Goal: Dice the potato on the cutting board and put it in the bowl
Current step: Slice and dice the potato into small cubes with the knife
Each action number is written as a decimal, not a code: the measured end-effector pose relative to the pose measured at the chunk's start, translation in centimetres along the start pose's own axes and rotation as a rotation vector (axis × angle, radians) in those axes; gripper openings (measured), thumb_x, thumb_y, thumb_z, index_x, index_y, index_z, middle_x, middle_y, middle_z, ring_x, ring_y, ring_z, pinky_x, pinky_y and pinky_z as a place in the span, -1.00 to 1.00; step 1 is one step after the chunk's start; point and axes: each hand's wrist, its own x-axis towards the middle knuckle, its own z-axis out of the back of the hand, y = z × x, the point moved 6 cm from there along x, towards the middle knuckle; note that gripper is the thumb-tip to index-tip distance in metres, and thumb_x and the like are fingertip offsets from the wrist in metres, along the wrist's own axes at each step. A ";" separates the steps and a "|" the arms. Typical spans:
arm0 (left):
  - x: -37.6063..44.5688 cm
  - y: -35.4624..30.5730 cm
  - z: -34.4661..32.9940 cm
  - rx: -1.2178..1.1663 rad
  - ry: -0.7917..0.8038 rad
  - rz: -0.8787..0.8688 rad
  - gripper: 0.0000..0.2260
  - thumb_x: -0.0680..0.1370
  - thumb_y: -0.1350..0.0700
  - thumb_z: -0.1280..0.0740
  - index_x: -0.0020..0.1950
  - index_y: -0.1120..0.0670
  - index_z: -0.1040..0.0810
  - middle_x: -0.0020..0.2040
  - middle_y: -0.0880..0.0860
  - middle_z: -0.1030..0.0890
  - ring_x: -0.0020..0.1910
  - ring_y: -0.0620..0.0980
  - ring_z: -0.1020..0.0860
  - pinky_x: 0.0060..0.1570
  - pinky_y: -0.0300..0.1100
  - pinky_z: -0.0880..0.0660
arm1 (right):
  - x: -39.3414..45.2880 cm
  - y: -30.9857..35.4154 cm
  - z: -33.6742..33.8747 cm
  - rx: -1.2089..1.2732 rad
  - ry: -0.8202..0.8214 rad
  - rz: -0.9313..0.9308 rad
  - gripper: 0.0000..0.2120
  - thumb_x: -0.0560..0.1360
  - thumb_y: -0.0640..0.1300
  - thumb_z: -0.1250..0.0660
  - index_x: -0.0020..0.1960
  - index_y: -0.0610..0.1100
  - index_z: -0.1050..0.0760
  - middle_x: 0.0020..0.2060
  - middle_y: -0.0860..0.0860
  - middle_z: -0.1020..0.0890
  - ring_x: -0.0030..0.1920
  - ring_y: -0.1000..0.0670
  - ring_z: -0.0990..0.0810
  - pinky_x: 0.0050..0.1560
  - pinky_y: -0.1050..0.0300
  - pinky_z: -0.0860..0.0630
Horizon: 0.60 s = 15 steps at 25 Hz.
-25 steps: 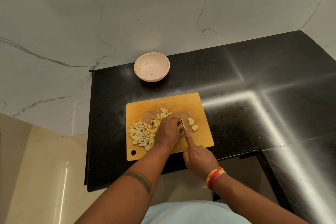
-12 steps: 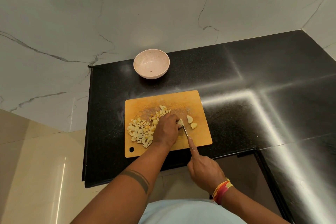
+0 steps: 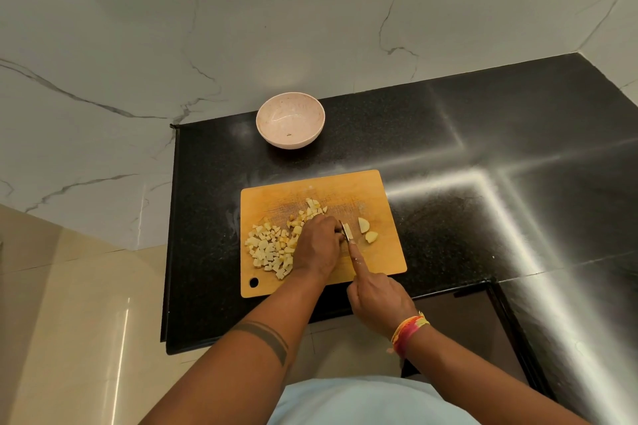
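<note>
Two hands are working on the wooden cutting board point(image 3: 379, 190): left hand point(image 3: 319, 247) is curling over a potato piece point(image 3: 347, 230) mid-board, right hand point(image 3: 378, 297) is gripping the knife point(image 3: 343, 233), forefinger along its spine. Diced potato point(image 3: 272, 248) is piling at board's left; two chunks point(image 3: 366, 230) at right. Pink bowl point(image 3: 290, 120) is sitting beyond the board.

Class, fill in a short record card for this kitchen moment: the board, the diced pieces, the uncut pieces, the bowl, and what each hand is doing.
board: orange board on a black counter
dice: heap on the board's left side
uncut pieces: two chunks on the right
bowl: pink bowl beyond the board, nearly empty, one small scrap inside
left hand: left hand steadies the potato being cut
right hand: right hand holds the knife, forefinger along its back
stage: cutting unfinished, no dice moved to the bowl
</note>
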 end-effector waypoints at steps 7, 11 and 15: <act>0.0 -0.1 -0.2 0.011 0.010 0.019 -0.89 0.60 0.11 -0.38 0.09 0.09 -0.63 0.06 0.04 -0.57 0.12 0.04 -0.48 0.04 -0.12 -0.45 | -2.5 -1.4 -1.1 -0.038 0.039 0.018 -0.22 0.64 -0.02 -0.07 0.59 0.10 0.45 -0.32 0.00 -0.59 -0.39 -0.02 -0.51 -0.35 -0.02 -0.44; -0.5 -0.7 0.0 0.010 0.012 0.027 -0.82 0.61 0.12 -0.31 0.19 0.08 -0.59 0.13 0.03 -0.54 0.17 0.04 -0.46 0.12 -0.11 -0.44 | -3.0 -2.1 -0.2 0.063 -0.064 0.031 -0.21 0.63 -0.02 -0.09 0.59 0.21 0.42 -0.41 0.06 -0.53 -0.43 -0.01 -0.51 -0.36 -0.09 -0.48; -0.8 -1.5 0.1 0.000 -0.001 0.050 -0.73 0.63 -0.08 -0.25 0.22 0.04 -0.50 0.16 0.04 -0.49 0.16 0.05 -0.46 0.11 -0.04 -0.50 | -1.7 -3.0 1.3 0.120 -0.146 -0.001 -0.24 0.62 -0.04 -0.11 0.63 0.20 0.29 -0.45 0.07 -0.48 -0.48 -0.02 -0.46 -0.41 -0.04 -0.40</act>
